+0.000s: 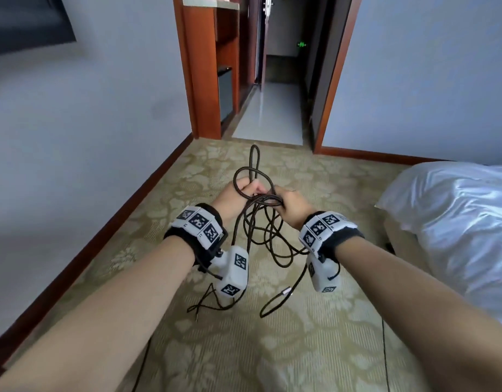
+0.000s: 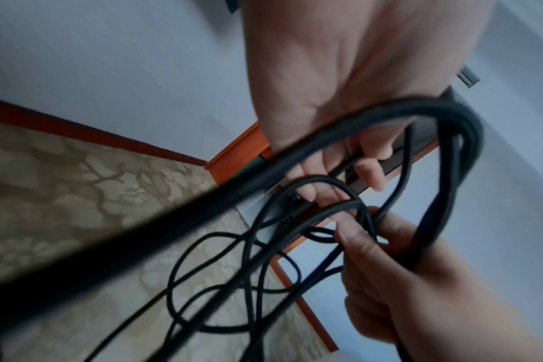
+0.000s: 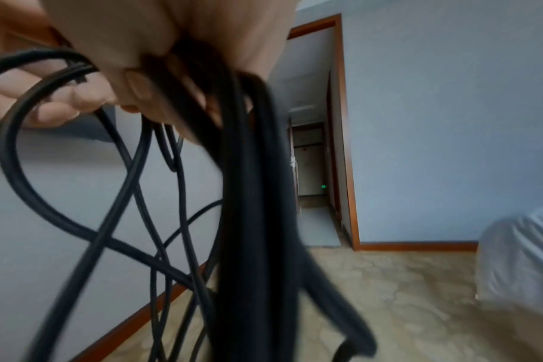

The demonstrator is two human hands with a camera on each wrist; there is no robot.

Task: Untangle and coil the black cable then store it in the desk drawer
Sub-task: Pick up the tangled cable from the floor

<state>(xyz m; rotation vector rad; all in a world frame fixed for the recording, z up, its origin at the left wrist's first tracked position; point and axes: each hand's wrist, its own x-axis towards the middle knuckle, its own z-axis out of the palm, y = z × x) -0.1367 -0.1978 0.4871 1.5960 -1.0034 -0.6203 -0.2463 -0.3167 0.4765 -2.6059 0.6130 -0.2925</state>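
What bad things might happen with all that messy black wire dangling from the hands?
1. The black cable hangs in crossed loops between the left hand and the right hand; pulling hard might tighten a knot.
2. Its loose ends dangle low near the carpet, so a foot might catch them.
3. The right hand grips many strands at once; some may slip and tangle again.

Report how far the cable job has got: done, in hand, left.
Done: the black cable is off the floor and gathered between both hands. In hand: the left hand and right hand grip it at chest height, picking at crossed loops; strands hang tangled below, one plug end dangling. Left: finish untangling, coil it neatly and store it; no desk or drawer is in view.
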